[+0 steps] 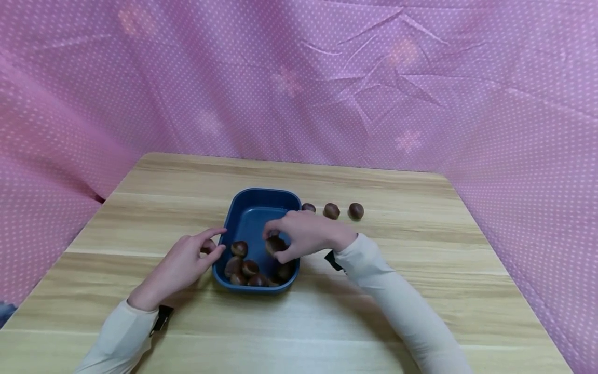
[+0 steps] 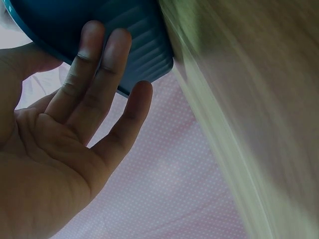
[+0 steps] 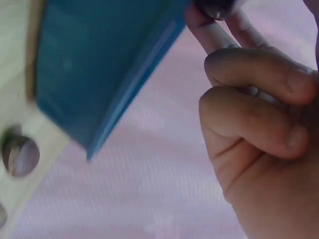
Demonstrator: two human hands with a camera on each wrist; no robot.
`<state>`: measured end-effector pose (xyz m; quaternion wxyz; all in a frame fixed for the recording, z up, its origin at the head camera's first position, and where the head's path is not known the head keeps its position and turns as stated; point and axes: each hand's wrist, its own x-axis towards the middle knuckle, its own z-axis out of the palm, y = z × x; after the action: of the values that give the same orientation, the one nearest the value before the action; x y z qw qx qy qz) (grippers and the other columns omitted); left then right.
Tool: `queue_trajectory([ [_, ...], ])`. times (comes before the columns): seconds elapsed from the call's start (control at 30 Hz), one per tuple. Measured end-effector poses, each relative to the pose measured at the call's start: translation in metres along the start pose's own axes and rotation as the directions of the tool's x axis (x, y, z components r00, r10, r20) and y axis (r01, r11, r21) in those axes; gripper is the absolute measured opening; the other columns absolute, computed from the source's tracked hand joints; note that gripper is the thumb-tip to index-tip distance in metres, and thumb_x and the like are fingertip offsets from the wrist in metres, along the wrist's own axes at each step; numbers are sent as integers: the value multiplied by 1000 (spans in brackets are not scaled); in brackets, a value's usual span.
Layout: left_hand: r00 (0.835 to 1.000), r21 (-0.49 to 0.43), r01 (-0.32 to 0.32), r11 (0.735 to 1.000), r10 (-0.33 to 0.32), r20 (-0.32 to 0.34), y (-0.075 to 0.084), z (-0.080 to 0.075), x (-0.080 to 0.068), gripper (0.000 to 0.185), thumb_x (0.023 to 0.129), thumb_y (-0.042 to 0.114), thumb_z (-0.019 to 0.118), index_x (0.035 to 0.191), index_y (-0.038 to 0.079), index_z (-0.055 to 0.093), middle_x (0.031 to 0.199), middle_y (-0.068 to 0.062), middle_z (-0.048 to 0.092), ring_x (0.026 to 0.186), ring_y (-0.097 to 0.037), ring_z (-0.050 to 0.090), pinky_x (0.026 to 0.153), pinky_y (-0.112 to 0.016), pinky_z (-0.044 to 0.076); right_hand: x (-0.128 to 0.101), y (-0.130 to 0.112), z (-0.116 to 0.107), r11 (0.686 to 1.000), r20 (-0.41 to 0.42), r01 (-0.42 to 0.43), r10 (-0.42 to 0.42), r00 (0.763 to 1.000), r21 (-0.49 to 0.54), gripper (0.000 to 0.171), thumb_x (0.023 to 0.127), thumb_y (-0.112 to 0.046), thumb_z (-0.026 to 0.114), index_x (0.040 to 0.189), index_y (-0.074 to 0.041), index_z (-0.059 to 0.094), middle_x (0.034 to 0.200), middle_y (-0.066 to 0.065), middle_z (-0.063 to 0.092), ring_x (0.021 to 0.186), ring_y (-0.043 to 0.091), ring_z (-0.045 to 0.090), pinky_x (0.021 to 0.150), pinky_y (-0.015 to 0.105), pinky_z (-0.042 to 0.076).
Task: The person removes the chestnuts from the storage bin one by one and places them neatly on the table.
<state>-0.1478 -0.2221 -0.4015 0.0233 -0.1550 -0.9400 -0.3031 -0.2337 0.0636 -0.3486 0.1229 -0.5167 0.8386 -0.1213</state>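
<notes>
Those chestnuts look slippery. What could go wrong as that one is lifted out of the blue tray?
The right hand pinches one chestnut only with its fingertips; if that grip slips, it may drop back among the others. The left hand merely touches the blue tray, which could slide. The three loose chestnuts beside it might get knocked.

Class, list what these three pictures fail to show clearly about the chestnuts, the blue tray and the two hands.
- Chestnuts in the blue tray: head view, the pile overlaps, so the count is unclear.
- Third chestnut on the table: partly behind the right hand.
- Pinched chestnut: right wrist view, cut by the top edge.
- Left hand: thumb out of frame; table blurred.
</notes>
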Motion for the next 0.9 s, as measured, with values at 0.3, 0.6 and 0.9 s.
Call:
queue_trajectory([
  [0.3,1000,12,10,1000,-10,3,0,1,1,42,104,18,61,142,0,56,86,5,73,70,-7,57,79,-41,51,-55,32,-23,997,-210,-72,79,975,40,36,90,-25,70,125,-16,69,105,-11,70,89,7,62,84,32,52],
  [0.6,1000,5,22,1000,-22,12,-2,3,1,42,104,16,61,142,-1,56,85,5,73,74,-10,60,84,-47,52,-98,61,-40,961,-312,-220,263,913,166,34,89,-22,72,122,-16,68,110,-3,72,81,13,63,69,32,51],
  [0.9,1000,-7,14,1000,-14,-2,1,2,1,42,104,18,61,141,-1,56,87,4,74,81,-10,65,89,-55,53,-121,92,-41,906,-336,-345,414,846,246,43,89,-24,74,130,-14,65,117,2,71,108,22,65,91,44,49],
])
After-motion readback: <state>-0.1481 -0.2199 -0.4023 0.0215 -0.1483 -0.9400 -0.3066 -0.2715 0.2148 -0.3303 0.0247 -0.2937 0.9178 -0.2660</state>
